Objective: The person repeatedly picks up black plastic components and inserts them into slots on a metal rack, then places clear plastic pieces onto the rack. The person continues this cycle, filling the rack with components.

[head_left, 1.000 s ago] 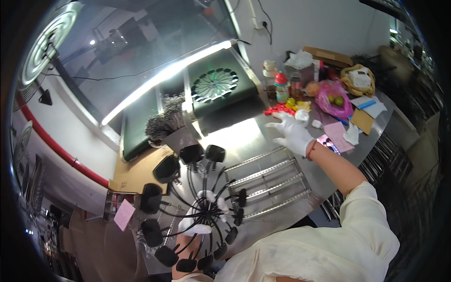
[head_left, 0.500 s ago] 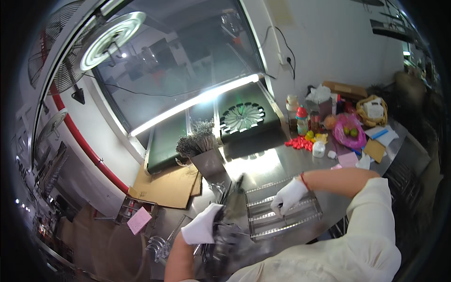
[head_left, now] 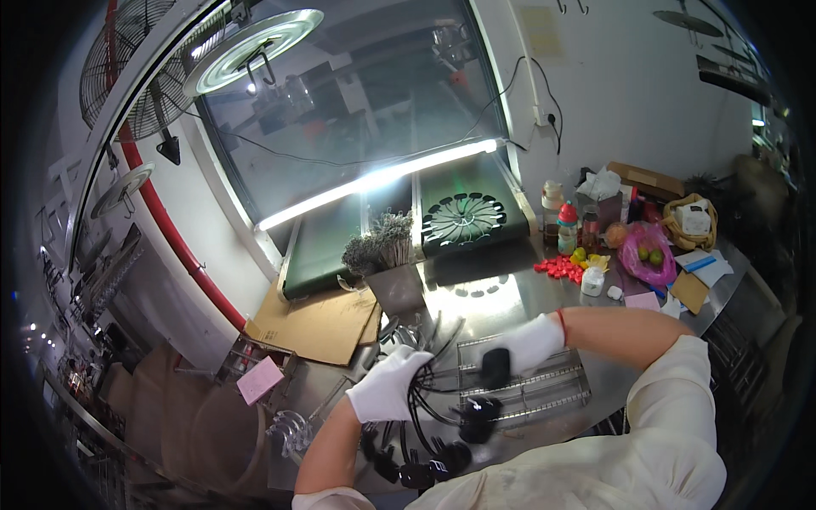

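Observation:
My left hand point(head_left: 391, 388), in a white glove, is closed round a bunch of thin black stems. The bunch point(head_left: 416, 474) fans out below and to the right of it, ending in several blocky black heads. My right hand point(head_left: 537, 340), also gloved, is above the wire rack point(head_left: 552, 405) and blurred by motion. A black head point(head_left: 495, 368) overlaps its fingertips, so I cannot tell whether the fingers grip it. Metal pieces point(head_left: 406, 333) lie just beyond my left hand.
A metal bin point(head_left: 397, 291) full of thin dark stems stands beyond my hands, beside flat cardboard point(head_left: 319, 327). A green conveyor belt point(head_left: 446, 189) carries a ring of black-ended pieces. Red caps point(head_left: 559, 269), bottles and a pink bag point(head_left: 648, 270) sit at the right. Clear hooks point(head_left: 291, 432) lie left.
The black bunch, blurred low beside my left hand before, now spreads out below it. My right hand has left the rack's middle, moving up and away, with a black head now at its fingertips.

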Demonstrator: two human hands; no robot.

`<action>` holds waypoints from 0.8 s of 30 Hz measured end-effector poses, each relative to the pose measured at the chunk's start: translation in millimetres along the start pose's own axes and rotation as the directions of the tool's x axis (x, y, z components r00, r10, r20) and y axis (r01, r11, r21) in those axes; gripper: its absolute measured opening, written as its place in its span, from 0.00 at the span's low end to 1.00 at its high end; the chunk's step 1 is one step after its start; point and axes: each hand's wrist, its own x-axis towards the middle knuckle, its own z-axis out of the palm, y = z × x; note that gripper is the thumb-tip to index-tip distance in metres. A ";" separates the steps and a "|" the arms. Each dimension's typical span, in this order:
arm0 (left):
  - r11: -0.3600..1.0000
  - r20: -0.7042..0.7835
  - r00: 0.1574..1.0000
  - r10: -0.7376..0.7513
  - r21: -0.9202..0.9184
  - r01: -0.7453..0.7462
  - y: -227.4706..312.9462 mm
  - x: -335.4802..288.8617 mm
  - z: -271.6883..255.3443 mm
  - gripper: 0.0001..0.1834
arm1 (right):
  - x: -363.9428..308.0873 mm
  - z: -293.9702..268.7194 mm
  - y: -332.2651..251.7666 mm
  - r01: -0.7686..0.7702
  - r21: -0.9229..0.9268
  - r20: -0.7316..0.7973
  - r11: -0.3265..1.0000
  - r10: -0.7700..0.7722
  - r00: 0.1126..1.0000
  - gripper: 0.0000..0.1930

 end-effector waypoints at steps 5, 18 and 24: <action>0.463 0.181 0.973 -0.142 -0.857 0.227 -22.3 -21.3 23.5 0.44 | 0.4 6.4 8.6 0.110 -0.774 -0.155 0.623 -0.355 0.922 0.13; 0.984 -0.085 0.982 -0.171 0.033 0.174 -21.2 -3.6 13.6 0.56 | 12.2 7.6 -8.2 0.242 -0.461 0.261 0.854 -0.130 0.957 0.08; 0.370 0.357 0.902 -0.242 -0.826 0.426 -40.8 -15.3 27.2 0.31 | 0.0 5.5 -33.2 0.128 -0.964 -0.101 0.235 -0.761 0.641 0.12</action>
